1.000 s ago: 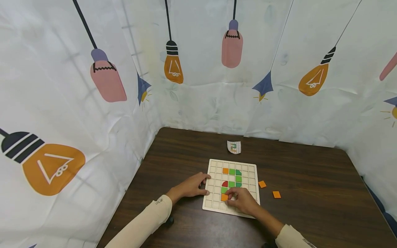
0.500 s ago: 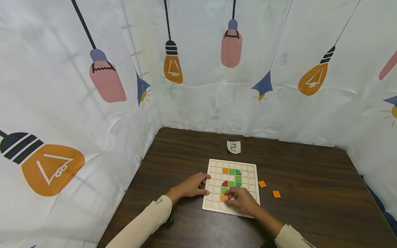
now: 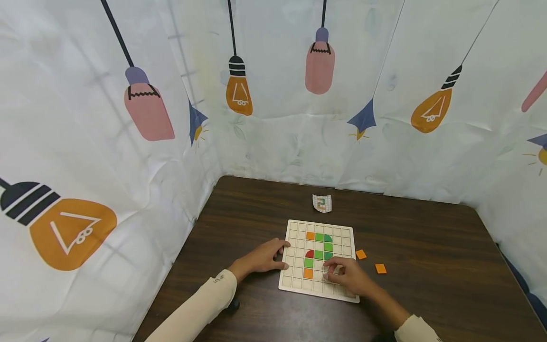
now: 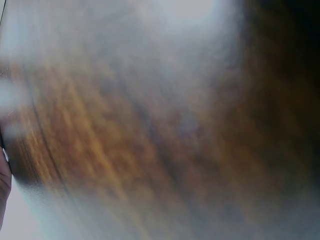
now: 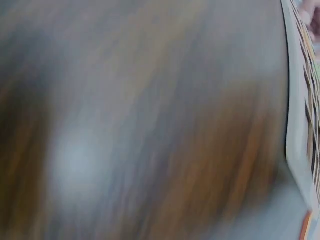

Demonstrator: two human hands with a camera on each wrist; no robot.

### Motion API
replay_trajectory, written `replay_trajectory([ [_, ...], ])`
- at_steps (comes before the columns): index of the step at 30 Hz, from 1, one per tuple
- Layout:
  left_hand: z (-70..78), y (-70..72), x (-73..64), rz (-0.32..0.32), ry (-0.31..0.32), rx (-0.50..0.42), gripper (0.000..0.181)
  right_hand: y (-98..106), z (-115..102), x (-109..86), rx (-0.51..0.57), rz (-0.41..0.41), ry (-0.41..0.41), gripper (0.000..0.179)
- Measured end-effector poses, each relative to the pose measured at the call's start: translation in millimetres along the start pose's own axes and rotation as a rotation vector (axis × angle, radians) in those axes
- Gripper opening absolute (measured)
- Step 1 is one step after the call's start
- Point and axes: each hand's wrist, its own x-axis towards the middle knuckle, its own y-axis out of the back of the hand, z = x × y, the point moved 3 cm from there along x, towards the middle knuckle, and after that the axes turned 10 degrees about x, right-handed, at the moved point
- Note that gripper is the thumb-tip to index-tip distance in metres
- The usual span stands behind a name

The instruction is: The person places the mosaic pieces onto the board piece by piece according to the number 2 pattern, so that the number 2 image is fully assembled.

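A pale square grid board [image 3: 295, 280] lies on the dark wooden table. On it, orange tiles [image 3: 308, 273], green tiles [image 3: 319, 255] and a red rounded tile [image 3: 309, 253] form a bent line. My left hand [image 3: 266, 255] rests at the board's left edge, its thumb and fingers spread apart and touching the rim. Over the board's lower right part is my right hand [image 3: 348, 275], fingers loosely bent, with no tile visible in them. The right wrist view shows the board's pale edge [image 5: 296, 100] and a bit of that hand. Only a sliver of hand shows in the left wrist view.
Two loose orange tiles [image 3: 380, 269] lie on the table right of the board. A small printed pattern card [image 3: 322, 203] lies behind it. White curtains [image 3: 278, 142] printed with lamps enclose the table's far and left sides.
My right hand has moved right, away from the lower orange tile it was touching, and that tile now shows whole in its grid square. My left hand stays at the board's edge.
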Motion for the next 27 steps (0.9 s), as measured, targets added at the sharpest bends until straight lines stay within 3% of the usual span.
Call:
replay_trajectory([
  [8, 0.2, 0.2, -0.1, -0.005, 0.002, 0.006, 0.060, 41.9, 11.8, -28.2, -0.030, 0.017, -0.030, 0.028],
  [13, 0.4, 0.4, -1.1, -0.008, 0.007, -0.001, 0.060, 72.5, 20.5, -43.6, -0.151, 0.120, -0.074, 0.031],
  [18, 0.9, 1.1, -1.3, -0.009, 0.004, 0.005, 0.060, 99.6, 26.8, -55.9, -0.283, 0.225, -0.067, 0.034],
  [27, 0.5, 0.8, -1.0, -0.018, 0.019, 0.016, 0.061, 114.1, 40.5, -65.1, -0.386, 0.244, -0.087, 0.040],
])
